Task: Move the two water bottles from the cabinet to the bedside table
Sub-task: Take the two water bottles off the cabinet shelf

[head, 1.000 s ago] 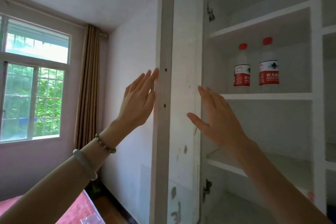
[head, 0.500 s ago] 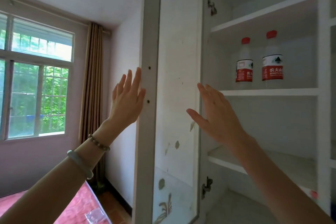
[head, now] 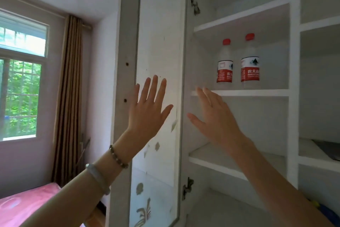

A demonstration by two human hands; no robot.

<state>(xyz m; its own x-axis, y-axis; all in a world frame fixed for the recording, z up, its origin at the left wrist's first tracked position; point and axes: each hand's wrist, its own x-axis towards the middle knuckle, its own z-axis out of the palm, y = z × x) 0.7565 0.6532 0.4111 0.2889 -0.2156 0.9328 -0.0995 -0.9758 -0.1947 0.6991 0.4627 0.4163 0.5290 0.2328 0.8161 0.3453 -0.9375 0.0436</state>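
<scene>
Two clear water bottles with red caps and red-and-white labels stand upright side by side on a white cabinet shelf (head: 257, 92): the left bottle (head: 224, 64) and the right bottle (head: 250, 61). My right hand (head: 213, 114) is raised below and left of them, fingers spread, its fingertips near the shelf's front edge and holding nothing. My left hand (head: 149, 107) is flat and spread in front of the inner face of the open cabinet door (head: 158, 42), holding nothing.
The door stands swung out to the left on its hinges (head: 195, 6). More white shelves lie above and below, with a dark flat object (head: 329, 150) in the right compartment. A window (head: 20, 72), brown curtain (head: 68, 97) and a pink bed (head: 24, 206) are at left.
The cabinet door has swung further open to the left. My left hand has come off the door's outer edge and moved right, in front of the door's inner face. My right hand stays raised.
</scene>
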